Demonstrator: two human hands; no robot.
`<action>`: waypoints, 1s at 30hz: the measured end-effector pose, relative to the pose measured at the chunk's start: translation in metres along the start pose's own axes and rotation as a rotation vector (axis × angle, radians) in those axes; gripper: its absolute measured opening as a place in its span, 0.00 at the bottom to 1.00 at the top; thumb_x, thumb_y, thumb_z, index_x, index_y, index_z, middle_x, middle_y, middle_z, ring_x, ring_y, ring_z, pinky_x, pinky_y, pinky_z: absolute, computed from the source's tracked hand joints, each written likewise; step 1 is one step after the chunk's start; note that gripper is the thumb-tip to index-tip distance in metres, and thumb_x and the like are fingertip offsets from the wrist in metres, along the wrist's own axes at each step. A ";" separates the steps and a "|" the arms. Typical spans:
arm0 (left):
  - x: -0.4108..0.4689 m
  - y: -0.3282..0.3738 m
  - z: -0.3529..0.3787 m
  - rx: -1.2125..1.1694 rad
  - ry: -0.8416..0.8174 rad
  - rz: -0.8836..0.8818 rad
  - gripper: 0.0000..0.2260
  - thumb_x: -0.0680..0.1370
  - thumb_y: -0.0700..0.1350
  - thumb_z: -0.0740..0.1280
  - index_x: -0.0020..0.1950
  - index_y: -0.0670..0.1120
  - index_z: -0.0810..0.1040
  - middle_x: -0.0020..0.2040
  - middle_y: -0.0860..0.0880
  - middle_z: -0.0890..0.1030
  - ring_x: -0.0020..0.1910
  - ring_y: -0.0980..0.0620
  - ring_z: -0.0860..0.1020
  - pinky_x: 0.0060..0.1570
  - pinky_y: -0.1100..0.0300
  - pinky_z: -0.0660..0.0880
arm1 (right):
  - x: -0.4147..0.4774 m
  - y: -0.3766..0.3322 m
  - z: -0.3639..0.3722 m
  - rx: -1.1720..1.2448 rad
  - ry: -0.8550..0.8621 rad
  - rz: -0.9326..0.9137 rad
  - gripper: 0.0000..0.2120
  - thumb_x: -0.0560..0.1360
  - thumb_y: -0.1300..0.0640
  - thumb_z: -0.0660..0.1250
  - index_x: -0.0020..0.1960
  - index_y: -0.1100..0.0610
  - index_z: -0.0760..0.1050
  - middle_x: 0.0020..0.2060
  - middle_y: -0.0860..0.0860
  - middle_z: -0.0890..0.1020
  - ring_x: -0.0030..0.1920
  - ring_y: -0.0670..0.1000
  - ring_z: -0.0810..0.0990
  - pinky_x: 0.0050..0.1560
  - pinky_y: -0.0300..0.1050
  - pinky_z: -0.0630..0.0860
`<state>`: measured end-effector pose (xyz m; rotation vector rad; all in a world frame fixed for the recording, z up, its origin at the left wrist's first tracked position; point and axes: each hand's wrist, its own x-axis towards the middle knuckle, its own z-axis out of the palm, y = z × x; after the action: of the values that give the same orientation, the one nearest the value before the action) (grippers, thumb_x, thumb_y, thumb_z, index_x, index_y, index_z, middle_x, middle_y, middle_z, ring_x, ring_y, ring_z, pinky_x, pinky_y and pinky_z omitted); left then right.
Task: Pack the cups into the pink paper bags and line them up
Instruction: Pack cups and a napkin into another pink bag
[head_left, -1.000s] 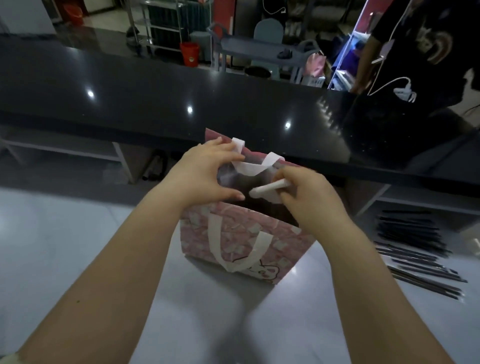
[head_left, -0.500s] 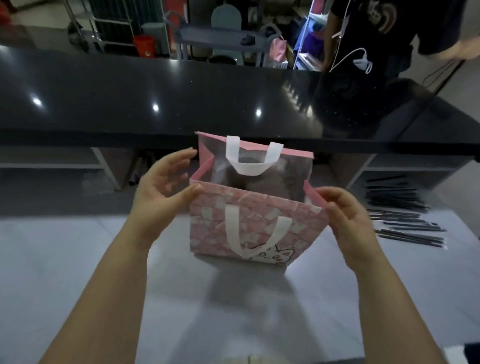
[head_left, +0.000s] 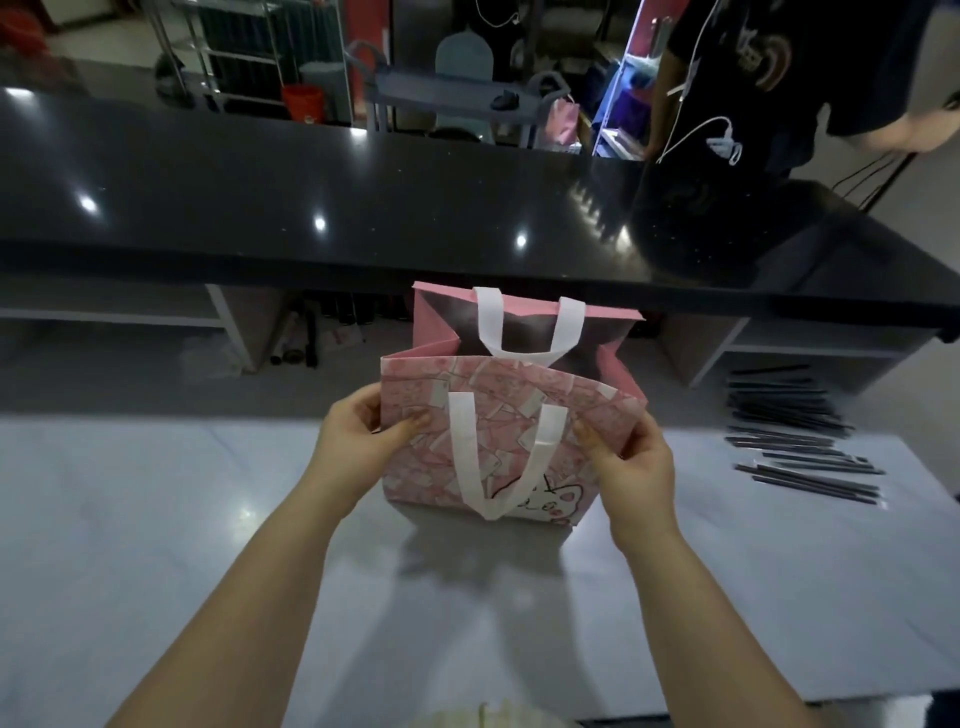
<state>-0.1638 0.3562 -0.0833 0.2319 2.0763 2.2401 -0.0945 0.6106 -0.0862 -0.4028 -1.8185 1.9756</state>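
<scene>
Dim room, ceiling-light glare spots, wide-angle edge distortion.

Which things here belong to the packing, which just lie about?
In the job: pink paper bag, pinched at its sides by left hand and right hand.
Lying about: black sticks on the white table, red bucket behind the black counter.

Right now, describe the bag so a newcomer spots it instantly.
Below the black counter lies a grey table. Mid-table, the bag stands open, held by the left hand and right hand. On the table it alone is pink, with white handles; the sticks to its right are black.
</scene>
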 end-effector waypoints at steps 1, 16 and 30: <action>-0.001 -0.001 0.000 -0.003 -0.004 0.007 0.12 0.67 0.46 0.76 0.47 0.60 0.85 0.47 0.53 0.86 0.47 0.54 0.84 0.41 0.65 0.80 | -0.001 0.002 0.002 -0.008 -0.006 -0.002 0.14 0.71 0.62 0.75 0.52 0.45 0.80 0.48 0.46 0.86 0.49 0.47 0.84 0.44 0.41 0.82; -0.015 -0.041 -0.009 0.080 0.129 -0.149 0.09 0.75 0.33 0.70 0.48 0.46 0.83 0.44 0.51 0.86 0.44 0.53 0.85 0.49 0.56 0.82 | -0.005 0.034 -0.021 -0.089 -0.014 0.029 0.16 0.76 0.65 0.69 0.44 0.43 0.84 0.44 0.47 0.86 0.46 0.49 0.85 0.43 0.41 0.81; 0.023 0.033 0.005 0.065 -0.004 0.142 0.09 0.73 0.48 0.74 0.50 0.61 0.83 0.49 0.55 0.85 0.49 0.56 0.83 0.42 0.63 0.80 | 0.027 -0.031 -0.003 0.040 -0.111 -0.129 0.06 0.74 0.57 0.72 0.50 0.51 0.79 0.43 0.46 0.84 0.46 0.47 0.84 0.42 0.39 0.79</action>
<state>-0.1840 0.3618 -0.0485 0.3998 2.1979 2.2484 -0.1126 0.6283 -0.0540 -0.1616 -1.8199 1.9760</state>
